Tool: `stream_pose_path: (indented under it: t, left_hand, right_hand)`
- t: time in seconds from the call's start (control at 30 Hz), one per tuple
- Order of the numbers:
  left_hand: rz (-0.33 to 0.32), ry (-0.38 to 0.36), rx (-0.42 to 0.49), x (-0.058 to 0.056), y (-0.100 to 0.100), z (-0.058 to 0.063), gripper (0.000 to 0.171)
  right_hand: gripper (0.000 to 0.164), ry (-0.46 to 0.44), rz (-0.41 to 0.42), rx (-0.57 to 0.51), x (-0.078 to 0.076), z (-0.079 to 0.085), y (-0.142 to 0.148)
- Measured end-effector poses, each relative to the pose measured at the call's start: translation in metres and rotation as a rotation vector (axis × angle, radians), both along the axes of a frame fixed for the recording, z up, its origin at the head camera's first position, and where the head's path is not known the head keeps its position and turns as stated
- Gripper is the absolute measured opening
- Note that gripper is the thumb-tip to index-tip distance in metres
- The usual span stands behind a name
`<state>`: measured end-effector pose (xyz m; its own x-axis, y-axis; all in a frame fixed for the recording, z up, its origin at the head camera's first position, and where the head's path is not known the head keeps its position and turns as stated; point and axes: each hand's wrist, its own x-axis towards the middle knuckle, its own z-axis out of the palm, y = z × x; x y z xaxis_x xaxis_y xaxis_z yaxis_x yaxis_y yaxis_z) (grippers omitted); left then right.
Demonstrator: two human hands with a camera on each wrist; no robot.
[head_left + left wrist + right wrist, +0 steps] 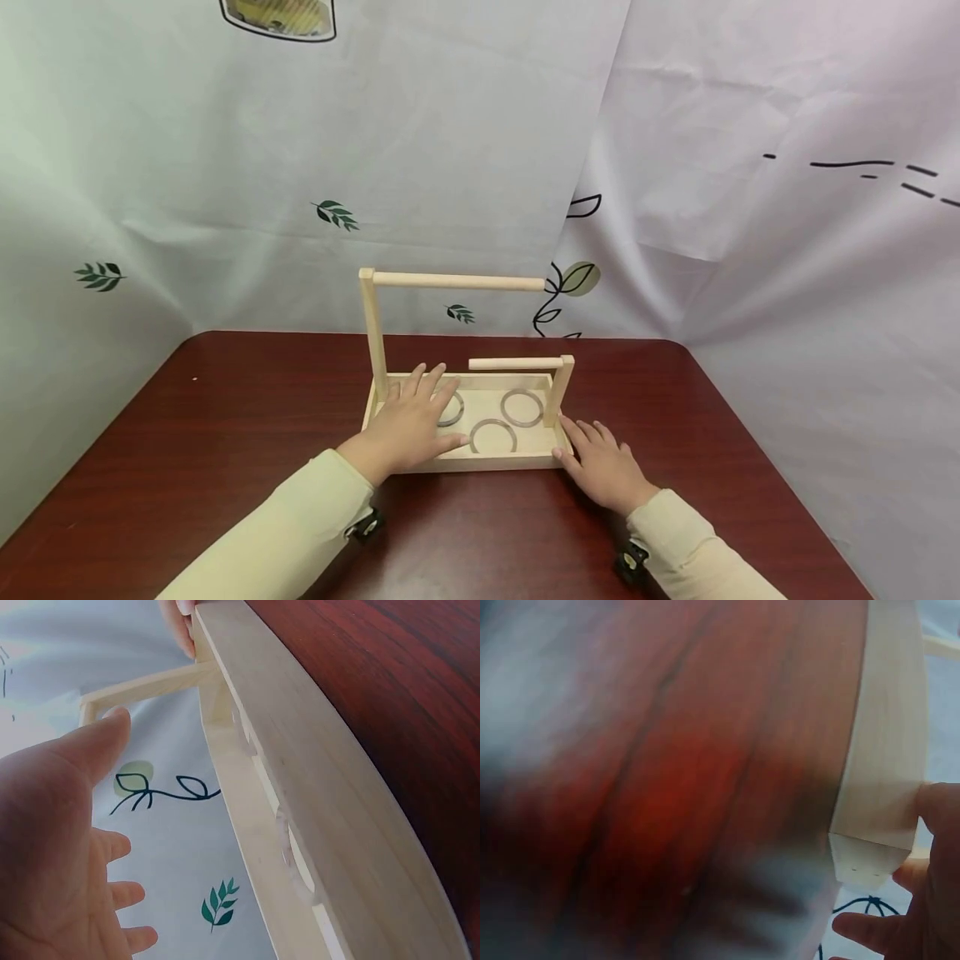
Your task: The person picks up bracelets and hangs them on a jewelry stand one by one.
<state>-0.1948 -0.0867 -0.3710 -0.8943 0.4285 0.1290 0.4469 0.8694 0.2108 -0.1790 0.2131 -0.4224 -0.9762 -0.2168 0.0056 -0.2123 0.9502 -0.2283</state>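
A pale wooden tray stand [487,462] sits on the table, a tall post with a long bar [459,282] at its left and a shorter post with a bar [516,363] at its right. Three thin bangles [503,408] lie on its floor; the leftmost is partly hidden by my left hand [408,425]. That hand spreads over the tray's left half, fingers straight, holding nothing. At the front right corner, my right hand [606,469] touches the tray's outside. In the right wrist view its thumb meets the wooden front wall [881,750], its other fingers lying beyond the end.
The dark red wooden table [225,433] extends on both sides of the stand. Behind it hangs a pale cloth [450,125] printed with leaves, falling to the table's back edge. A dark wrist device [366,525] sits at each sleeve cuff.
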Motion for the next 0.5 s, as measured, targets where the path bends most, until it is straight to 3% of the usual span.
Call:
stream_pose_path:
  t: [0.5]
  left_hand:
    - [-0.051,-0.05,-0.025,-0.019,0.02,-0.001,0.081]
  right_hand:
    - [0.061,-0.056,-0.013,-0.07,0.001,-0.009,0.0]
